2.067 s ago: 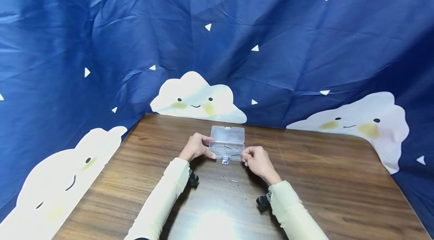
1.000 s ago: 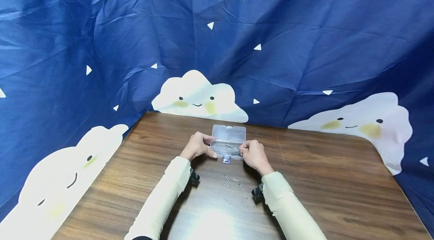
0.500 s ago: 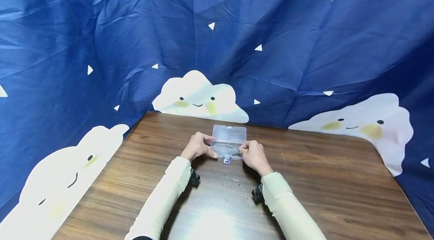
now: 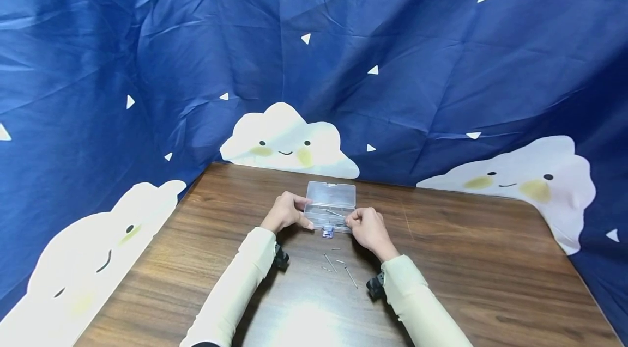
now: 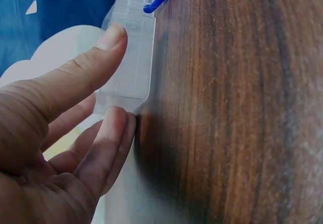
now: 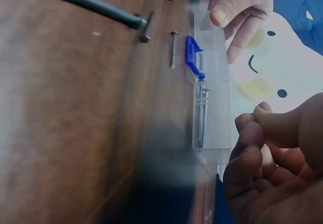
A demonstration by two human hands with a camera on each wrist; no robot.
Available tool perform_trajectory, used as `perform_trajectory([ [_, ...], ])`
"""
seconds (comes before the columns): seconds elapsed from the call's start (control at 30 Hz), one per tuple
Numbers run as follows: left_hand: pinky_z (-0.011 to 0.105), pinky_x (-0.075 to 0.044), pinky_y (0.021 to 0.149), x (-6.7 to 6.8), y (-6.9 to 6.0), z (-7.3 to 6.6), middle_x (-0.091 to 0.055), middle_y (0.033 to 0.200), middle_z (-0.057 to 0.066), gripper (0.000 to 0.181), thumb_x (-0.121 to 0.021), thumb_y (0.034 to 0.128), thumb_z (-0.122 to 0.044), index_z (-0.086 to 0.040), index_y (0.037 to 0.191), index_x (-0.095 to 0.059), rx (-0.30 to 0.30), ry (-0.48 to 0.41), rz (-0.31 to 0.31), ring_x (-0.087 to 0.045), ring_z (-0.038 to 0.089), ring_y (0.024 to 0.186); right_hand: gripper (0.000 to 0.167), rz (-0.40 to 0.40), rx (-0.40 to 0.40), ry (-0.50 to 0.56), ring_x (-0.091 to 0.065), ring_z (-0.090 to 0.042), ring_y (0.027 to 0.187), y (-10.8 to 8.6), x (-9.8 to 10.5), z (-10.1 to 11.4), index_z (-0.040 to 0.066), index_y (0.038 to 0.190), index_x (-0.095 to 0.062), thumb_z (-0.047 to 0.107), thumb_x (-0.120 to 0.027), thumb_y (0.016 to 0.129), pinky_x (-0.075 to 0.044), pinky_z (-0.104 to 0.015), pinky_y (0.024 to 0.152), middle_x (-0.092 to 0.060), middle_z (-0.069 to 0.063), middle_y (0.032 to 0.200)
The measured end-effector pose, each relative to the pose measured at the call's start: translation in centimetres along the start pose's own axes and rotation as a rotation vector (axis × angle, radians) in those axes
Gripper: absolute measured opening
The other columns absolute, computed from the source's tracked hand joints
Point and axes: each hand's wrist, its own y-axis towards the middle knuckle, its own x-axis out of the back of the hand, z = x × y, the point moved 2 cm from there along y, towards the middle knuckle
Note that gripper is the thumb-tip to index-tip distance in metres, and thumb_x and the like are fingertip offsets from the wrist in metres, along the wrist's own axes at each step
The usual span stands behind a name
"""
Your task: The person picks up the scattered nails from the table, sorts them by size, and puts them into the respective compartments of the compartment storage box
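Observation:
A clear plastic storage box [image 4: 316,221] lies on the table with its lid [image 4: 331,194] raised at the back and a blue latch [image 6: 192,57] on its front edge. My left hand [image 4: 284,212] grips the box's left end, thumb along the front wall and fingers at the end. Beside the right end is my right hand [image 4: 369,228], fingers curled and thumb close to the index finger; I see nothing between them. A nail [image 4: 335,213] lies slantwise inside the box. More nails [image 6: 203,115] show through the front wall. Several loose nails [image 4: 351,277] lie in front.
The brown wooden table [image 4: 490,265] extends on both sides of the arms. Behind it hangs a blue cloth [image 4: 314,53] with white clouds [image 4: 289,137]. Black wrist cameras [image 4: 376,286] sit under the sleeves.
My right hand carried a nail to the box's right end, dipped over the compartment, and has now drawn back slightly toward me. The left hand has stayed on the box.

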Motion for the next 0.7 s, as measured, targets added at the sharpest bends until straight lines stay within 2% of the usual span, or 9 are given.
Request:
perform_trajectory([
  [0.1, 0.039, -0.05, 0.093, -0.1, 0.0, 0.1, -0.073, 0.101, 0.007, 0.075, -0.101, 0.048, -0.012, -0.015, 0.118, -0.077, -0.002, -0.004, 0.0, -0.062, 0.023, 0.1, 0.013, 0.012, -0.008, 0.015, -0.062, -0.014, 0.074, -0.6, 0.1, 0.0, 0.01, 0.079, -0.076, 0.011, -0.071, 0.091, -0.05, -0.044, 0.086, -0.071, 0.004, 0.074],
  [0.4, 0.039, -0.049, 0.094, -0.1, 0.0, 0.2, -0.073, 0.099, 0.006, 0.074, -0.102, 0.047, -0.012, -0.016, 0.117, -0.077, -0.002, -0.009, -0.005, -0.062, 0.023, 0.101, 0.013, 0.047, -0.022, 0.03, -0.061, -0.01, 0.07, -1.9, -0.2, 0.3, 0.01, 0.078, -0.075, 0.01, -0.072, 0.09, -0.05, -0.044, 0.085, -0.069, 0.006, 0.068],
  [0.7, 0.039, -0.049, 0.094, 0.0, 0.1, 0.1, -0.073, 0.1, 0.008, 0.074, -0.101, 0.0482, -0.011, -0.015, 0.118, -0.077, -0.006, -0.008, -0.003, -0.063, 0.024, 0.101, 0.009, 0.077, 0.005, 0.045, -0.059, -0.008, 0.064, -3.2, -0.6, 0.6, 0.01, 0.079, -0.075, 0.007, -0.071, 0.086, -0.051, -0.037, 0.074, -0.066, 0.008, 0.065],
])
